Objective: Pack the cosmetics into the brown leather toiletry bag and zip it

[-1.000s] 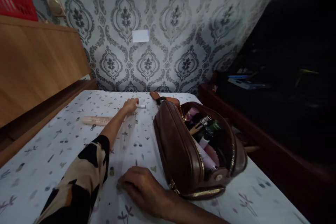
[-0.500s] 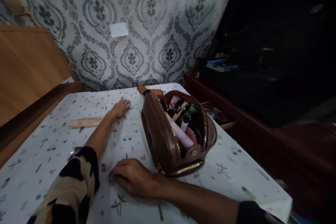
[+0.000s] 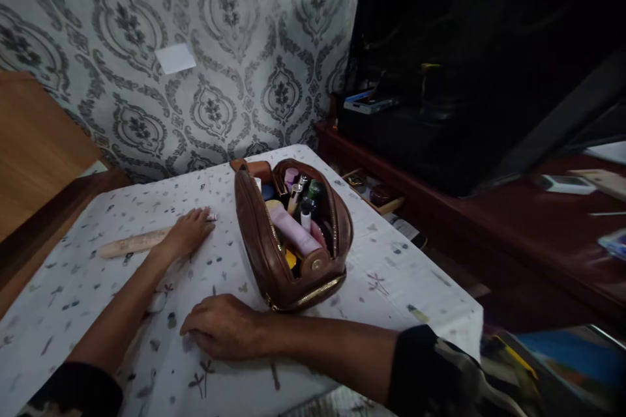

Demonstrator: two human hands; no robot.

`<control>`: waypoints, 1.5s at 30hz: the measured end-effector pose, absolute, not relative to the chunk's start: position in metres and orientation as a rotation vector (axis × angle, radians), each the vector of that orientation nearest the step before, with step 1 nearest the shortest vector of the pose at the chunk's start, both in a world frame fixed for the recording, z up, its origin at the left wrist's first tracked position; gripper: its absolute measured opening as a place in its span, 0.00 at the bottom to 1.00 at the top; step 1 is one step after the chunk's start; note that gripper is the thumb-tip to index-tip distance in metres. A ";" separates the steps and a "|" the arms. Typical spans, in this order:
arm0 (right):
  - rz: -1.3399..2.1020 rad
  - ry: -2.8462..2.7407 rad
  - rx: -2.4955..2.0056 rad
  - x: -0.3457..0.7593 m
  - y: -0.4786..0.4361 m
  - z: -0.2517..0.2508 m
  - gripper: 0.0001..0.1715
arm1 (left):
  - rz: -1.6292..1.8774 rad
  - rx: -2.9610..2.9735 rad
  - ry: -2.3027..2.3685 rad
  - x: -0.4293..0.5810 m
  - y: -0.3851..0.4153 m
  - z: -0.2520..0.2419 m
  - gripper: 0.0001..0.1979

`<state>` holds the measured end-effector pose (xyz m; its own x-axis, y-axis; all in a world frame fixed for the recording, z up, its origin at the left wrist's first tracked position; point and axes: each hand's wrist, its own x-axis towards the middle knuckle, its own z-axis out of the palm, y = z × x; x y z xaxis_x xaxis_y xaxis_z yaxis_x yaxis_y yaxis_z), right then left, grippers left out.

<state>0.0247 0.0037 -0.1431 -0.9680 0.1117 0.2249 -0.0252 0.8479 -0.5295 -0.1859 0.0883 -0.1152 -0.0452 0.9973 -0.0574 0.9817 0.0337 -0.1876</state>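
An open brown leather pouch [image 3: 267, 244] stands on the white patterned tablecloth [image 3: 73, 287], filled with a pink tube [image 3: 293, 231] and several small bottles. My left hand [image 3: 188, 234] lies on the cloth left of the pouch, fingers curled over a small white stick [image 3: 212, 216] whose tip pokes out past the fingertips. Just behind that hand lies a long beige tube [image 3: 130, 244]. My right hand [image 3: 222, 332] rests palm down on the cloth near the pouch's front end, fingers loosely bent, holding nothing.
Patterned wallpaper with a white card [image 3: 175, 57] stands behind the table. A wooden board [image 3: 34, 143] is at the left. A dark red cabinet [image 3: 440, 208] with black equipment and small items stands to the right, close to the table's edge.
The view has swung right and pulled back. My left hand has drawn a little toward me with the white stick under its fingers. My right hand stays put by the pouch.
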 end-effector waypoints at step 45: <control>0.398 -2.634 -0.440 0.090 -0.022 -0.130 0.24 | -0.249 -2.231 -1.893 -0.133 -0.145 -0.138 0.17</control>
